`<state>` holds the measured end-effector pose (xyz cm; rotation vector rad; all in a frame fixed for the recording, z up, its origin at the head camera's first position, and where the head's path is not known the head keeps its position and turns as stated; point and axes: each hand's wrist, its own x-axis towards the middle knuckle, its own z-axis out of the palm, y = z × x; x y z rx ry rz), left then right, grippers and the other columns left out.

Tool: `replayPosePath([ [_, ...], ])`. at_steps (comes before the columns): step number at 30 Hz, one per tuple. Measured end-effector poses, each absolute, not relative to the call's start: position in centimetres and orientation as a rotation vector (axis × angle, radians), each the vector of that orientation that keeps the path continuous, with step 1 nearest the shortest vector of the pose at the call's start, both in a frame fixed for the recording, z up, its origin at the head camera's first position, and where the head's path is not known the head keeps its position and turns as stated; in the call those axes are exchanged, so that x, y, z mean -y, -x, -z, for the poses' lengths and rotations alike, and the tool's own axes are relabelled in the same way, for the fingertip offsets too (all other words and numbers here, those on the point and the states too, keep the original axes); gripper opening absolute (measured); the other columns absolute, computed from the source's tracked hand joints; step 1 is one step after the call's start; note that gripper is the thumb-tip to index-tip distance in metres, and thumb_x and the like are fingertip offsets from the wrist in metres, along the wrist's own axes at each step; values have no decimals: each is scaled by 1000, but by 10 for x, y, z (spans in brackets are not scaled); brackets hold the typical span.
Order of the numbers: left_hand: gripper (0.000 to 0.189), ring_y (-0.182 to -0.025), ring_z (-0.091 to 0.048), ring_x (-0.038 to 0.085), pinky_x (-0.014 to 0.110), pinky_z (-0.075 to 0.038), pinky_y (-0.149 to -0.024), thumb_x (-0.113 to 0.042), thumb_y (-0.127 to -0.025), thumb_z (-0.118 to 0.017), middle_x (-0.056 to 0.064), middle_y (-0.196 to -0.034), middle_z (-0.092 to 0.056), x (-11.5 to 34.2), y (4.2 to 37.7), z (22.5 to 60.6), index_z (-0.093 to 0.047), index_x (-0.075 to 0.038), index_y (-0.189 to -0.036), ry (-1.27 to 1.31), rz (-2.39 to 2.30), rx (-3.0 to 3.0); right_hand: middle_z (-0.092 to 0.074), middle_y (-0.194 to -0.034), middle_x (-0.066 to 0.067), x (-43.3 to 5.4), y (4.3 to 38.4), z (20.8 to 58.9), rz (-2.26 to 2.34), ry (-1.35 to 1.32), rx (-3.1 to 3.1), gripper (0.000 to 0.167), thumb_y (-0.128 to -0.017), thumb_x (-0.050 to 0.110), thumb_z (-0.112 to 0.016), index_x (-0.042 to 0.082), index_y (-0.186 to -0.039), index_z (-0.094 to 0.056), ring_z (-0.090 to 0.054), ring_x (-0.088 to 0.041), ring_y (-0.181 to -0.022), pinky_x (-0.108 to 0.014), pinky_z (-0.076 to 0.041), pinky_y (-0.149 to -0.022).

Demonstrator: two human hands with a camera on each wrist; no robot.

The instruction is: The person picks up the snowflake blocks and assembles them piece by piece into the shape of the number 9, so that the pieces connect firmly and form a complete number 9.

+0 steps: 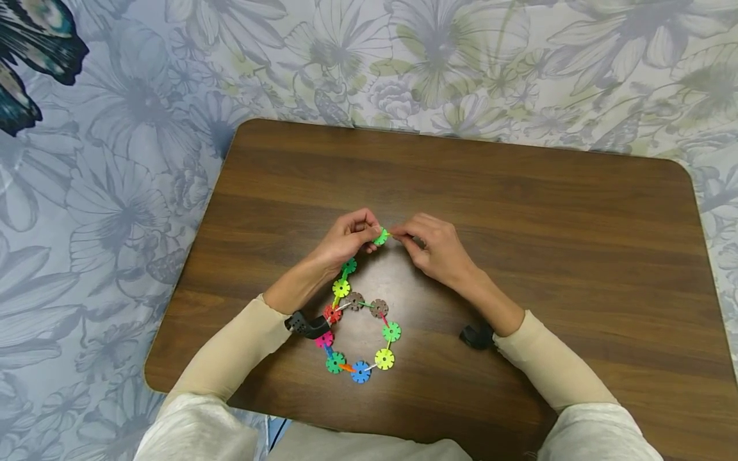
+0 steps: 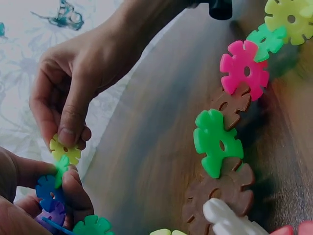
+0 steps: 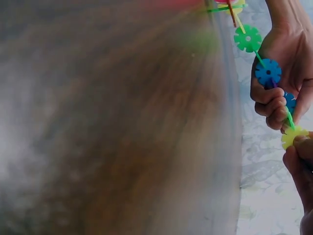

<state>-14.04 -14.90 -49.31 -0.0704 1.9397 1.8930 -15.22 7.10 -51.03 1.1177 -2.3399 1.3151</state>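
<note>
Notched plastic discs join into a chain that runs from a ring on the table up to my left hand. The left fingers pinch a green disc near the chain's end; blue discs and a purple disc hang by that palm. Between thumb and fingertips, my right hand pinches a yellow disc, which touches the green one. On the table the ring includes a blue disc, a pink disc and brown discs. My left wrist partly covers the ring's left side.
The brown wooden table stands against a floral-patterned wall. A black camera strap is on the left wrist, and a black camera sits at the right wrist.
</note>
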Motion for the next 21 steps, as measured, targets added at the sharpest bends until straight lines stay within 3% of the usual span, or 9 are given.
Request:
replayPosePath([
  [9,9,-70,-59,17,27,-52,-66,-5,-100,-61,5,-80,-65,145,140,495,-58,-2,-92,68,-1939,-1922,-75,-91,0,-70,150,510,-1266,-1173,2334,13,-94,2,-69,8,-102,-76,-67,-11,-86,-27,-55,-72],
  [13,10,-73,-62,23,31,-56,-69,-8,-100,-61,5,-82,-66,144,141,493,-59,-2,-93,60,-1920,-1901,-75,-91,0,-75,154,504,-1262,-1208,2342,13,-92,2,-70,9,-101,-76,-67,-11,-84,-28,-55,-72],
  [17,13,-86,-64,36,43,-58,-80,-17,-103,-59,7,-90,-66,145,143,489,-61,-4,-102,23,-1818,-1941,-74,-92,1,-81,161,498,-1280,-1240,2376,11,-92,6,-72,11,-101,-75,-66,-9,-84,-29,-56,-73],
  [21,33,-108,-62,35,49,-53,-94,-31,-103,-59,9,-115,-65,153,138,487,-57,-8,-126,-126,-1646,-2149,-72,-94,2,-86,165,496,-1275,-1220,2414,10,-92,10,-73,10,-102,-74,-66,-8,-85,-31,-58,-75],
])
